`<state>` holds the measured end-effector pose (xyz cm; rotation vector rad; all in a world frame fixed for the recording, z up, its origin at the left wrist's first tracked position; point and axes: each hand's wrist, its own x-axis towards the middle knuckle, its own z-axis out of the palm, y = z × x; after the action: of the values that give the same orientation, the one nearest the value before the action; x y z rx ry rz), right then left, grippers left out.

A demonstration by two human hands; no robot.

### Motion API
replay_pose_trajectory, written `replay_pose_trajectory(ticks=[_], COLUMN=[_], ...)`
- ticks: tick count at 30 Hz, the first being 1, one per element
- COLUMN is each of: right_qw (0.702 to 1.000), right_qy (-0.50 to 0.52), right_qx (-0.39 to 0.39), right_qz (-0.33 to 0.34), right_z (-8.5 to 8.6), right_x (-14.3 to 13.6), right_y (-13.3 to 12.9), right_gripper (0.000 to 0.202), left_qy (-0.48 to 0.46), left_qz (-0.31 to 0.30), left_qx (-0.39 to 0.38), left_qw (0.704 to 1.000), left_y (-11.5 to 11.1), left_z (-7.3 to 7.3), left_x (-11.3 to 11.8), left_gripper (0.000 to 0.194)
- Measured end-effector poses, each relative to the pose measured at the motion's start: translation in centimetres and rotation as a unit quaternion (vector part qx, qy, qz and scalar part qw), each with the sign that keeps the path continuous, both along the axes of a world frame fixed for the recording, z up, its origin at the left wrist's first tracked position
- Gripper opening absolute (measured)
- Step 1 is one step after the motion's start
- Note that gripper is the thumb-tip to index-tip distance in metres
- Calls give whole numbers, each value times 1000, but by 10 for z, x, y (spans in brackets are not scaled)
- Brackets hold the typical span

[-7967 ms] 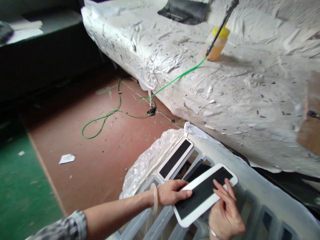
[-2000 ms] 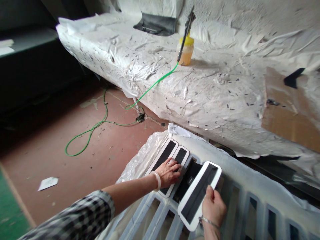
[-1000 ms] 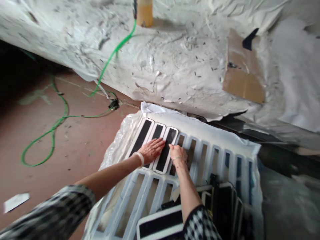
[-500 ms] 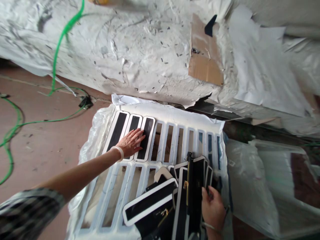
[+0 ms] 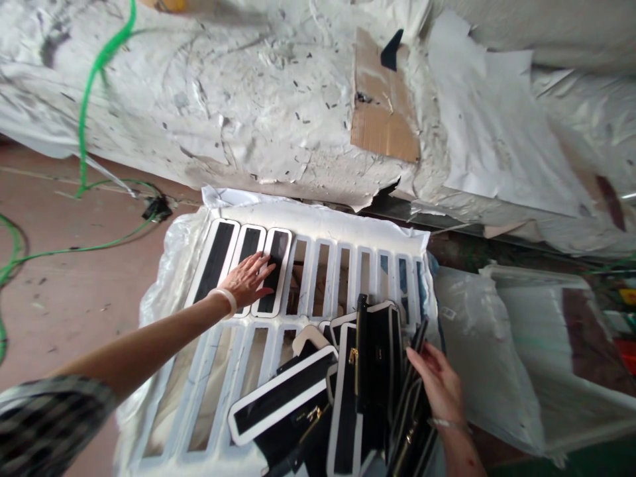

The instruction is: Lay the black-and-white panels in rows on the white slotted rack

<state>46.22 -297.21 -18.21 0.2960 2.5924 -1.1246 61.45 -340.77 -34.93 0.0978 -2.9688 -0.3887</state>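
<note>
My left hand (image 5: 246, 283) lies flat with fingers spread on a black panel with a white border (image 5: 279, 255), the rightmost of three in a row on the slatted white rack (image 5: 318, 218). My right hand (image 5: 440, 377) is closed on a black bag piece (image 5: 410, 411) at the right of a loose pile. Its lower part carries a gold zip pull. In the pile, beside that hand, are more black pieces with gold zip pulls (image 5: 352, 356) and a white-bordered black panel (image 5: 285, 394) lying aslant. My right fingertips are partly hidden behind the piece.
Beyond the rack stands a surface covered in crumpled white sheeting (image 5: 238, 86), with a cardboard piece (image 5: 385, 126) on it. A green hose (image 5: 87, 112) hangs at the left and runs over the floor. A clear plastic bag and a pale bin (image 5: 541, 278) are at the right.
My right hand has pulled a black piece up and to the right, away from the pile. My left hand stays on the panels. The whole view has shifted slightly.
</note>
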Motion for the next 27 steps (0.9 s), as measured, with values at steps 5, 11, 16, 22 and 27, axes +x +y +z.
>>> replay_pose_trajectory(ticks=[5, 11, 16, 22, 27], right_qw=[963, 954, 821, 493, 364], right_qy=[-47, -78, 156, 174, 76], right_qx=[-260, -231, 14, 304, 343], right_qz=[-51, 175, 548, 796, 862], right_z=[58, 91, 81, 40, 19], right_x=[-5, -16, -39, -36, -12], right_y=[-27, -94, -174, -252, -279], right_gripper=[58, 73, 78, 86, 76], left_qy=[4, -44, -65, -62, -53], left_qz=[-5, 16, 24, 14, 15], left_qx=[12, 13, 36, 59, 66], left_qw=[1000, 999, 997, 996, 996], left_y=[-1, 5, 2, 4, 4], left_z=[1, 17, 21, 20, 18], left_x=[-1, -2, -3, -2, -2], left_gripper=[52, 59, 64, 60, 59])
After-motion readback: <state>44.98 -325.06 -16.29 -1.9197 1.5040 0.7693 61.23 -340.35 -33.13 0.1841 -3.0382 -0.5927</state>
